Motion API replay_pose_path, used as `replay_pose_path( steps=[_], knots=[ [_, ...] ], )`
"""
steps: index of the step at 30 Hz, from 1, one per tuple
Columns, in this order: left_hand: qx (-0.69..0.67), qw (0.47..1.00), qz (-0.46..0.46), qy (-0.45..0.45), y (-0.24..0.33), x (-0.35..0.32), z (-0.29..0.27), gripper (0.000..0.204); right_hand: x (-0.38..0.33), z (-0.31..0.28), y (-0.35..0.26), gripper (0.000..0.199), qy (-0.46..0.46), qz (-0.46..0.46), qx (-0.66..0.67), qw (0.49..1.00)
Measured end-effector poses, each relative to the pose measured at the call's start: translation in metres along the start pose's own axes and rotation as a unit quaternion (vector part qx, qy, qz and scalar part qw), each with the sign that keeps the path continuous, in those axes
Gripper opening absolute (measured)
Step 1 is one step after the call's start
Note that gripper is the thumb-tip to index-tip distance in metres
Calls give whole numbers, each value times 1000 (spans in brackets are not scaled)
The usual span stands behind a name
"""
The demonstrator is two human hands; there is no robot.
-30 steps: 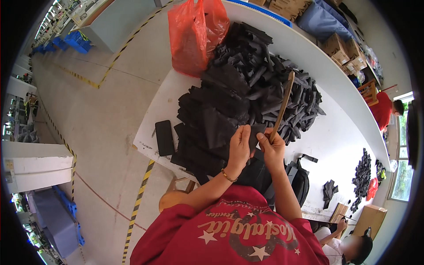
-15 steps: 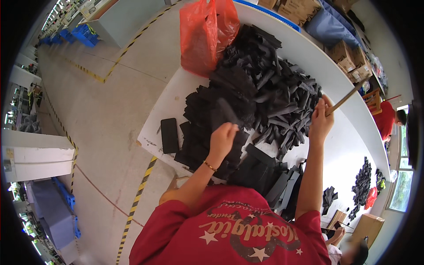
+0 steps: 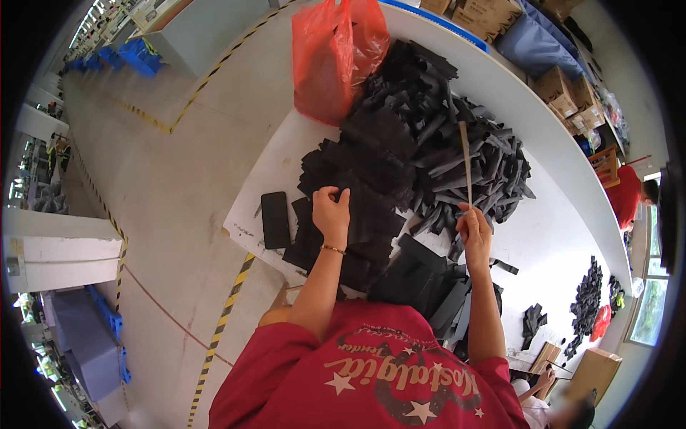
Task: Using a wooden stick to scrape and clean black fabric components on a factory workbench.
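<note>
Black fabric pieces (image 3: 400,150), heaped on white table (image 3: 557,236); left hand (image 3: 332,214) fingers clenched on one piece; right hand (image 3: 474,230) grasping thin wooden stick (image 3: 465,161).

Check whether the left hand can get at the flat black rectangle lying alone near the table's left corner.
Probably yes. The left hand rests on the black pieces just right of the flat black rectangle, and only bare white table shows around it.
</note>
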State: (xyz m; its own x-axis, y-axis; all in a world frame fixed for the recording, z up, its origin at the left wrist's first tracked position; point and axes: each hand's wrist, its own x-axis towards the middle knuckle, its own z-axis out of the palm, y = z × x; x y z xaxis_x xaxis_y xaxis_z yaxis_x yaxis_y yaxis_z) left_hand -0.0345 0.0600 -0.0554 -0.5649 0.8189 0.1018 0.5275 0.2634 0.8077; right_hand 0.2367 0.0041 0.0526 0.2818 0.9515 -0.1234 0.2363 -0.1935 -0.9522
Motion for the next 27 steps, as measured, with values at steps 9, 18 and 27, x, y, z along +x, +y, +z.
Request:
replay_pose_path(
  steps=[9, 18, 27],
  knots=[
    [-169, 974, 94, -122, 45, 7, -45, 9, 1, -13, -39, 19, -109, -270, -352, 890],
    [-100, 927, 325, -161, 71, 7, -57, 11, -2, -31, -53, 16, -123, -336, -420, 834],
    [-342, 909, 232, 48, 91, -49, -53, 56, -38, 42, 2, 16, -216, -91, -154, 960]
  ],
)
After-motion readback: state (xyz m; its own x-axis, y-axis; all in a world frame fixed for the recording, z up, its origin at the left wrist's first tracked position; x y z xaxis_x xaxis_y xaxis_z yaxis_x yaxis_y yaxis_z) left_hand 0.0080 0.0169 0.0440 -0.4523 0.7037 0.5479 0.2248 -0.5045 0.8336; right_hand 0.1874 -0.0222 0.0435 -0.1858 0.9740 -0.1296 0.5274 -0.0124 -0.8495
